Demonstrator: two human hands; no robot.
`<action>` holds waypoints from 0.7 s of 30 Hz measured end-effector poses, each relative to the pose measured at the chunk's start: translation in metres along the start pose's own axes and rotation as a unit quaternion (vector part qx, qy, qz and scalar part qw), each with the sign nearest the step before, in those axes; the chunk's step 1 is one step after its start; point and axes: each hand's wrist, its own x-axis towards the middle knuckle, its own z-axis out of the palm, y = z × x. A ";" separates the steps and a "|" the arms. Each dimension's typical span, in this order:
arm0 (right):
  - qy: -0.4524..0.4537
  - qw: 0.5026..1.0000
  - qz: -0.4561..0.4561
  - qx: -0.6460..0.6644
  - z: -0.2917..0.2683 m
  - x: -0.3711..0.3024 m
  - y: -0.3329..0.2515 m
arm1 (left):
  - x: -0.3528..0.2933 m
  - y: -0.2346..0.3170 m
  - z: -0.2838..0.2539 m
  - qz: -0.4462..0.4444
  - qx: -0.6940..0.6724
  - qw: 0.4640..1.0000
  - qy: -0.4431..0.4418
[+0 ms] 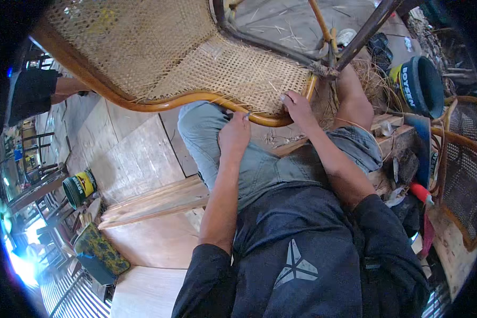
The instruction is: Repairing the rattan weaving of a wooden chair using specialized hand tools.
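A chair frame (181,99) of glossy brown rattan with a woven cane panel (238,66) lies tilted across my knees. My left hand (235,137) is closed just below its curved front rail, and a small dark tip shows between thumb and finger; what it belongs to is hidden. At the rail's right-hand bend, my right hand (300,111) rests with curled fingers on the edge of the weave. Loose pale cane strands (273,86) stick up beside its fingertips. Whatever those fingers grip is too small to tell.
Dark chair legs (363,37) rise at the upper right. A green bucket (426,87) stands beyond my right knee near cane shavings (368,87). Another bucket (80,188) sits at the left. Wooden planks (159,201) lie below my seat, and another person's leg (69,87) is at far left.
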 end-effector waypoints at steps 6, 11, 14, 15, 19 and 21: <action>-0.002 1.000 0.005 0.002 0.003 -0.006 -0.004 | -0.004 -0.007 0.007 0.002 0.011 1.000 0.014; -0.027 0.997 -0.041 -0.054 -0.002 -0.006 -0.004 | -0.012 -0.005 0.008 -0.004 0.005 1.000 0.003; -0.055 0.997 -0.022 -0.045 -0.003 -0.005 -0.001 | -0.018 -0.005 0.011 0.011 -0.004 1.000 0.007; -0.038 0.996 -0.036 -0.066 -0.002 -0.005 0.000 | -0.019 -0.003 0.011 -0.003 -0.020 1.000 -0.017; -0.041 0.997 -0.010 -0.064 0.001 0.003 0.016 | -0.012 -0.004 0.015 0.024 -0.003 1.000 -0.016; 0.026 0.981 -0.114 -0.153 0.003 0.014 0.034 | -0.007 -0.003 0.020 0.030 0.098 0.993 -0.059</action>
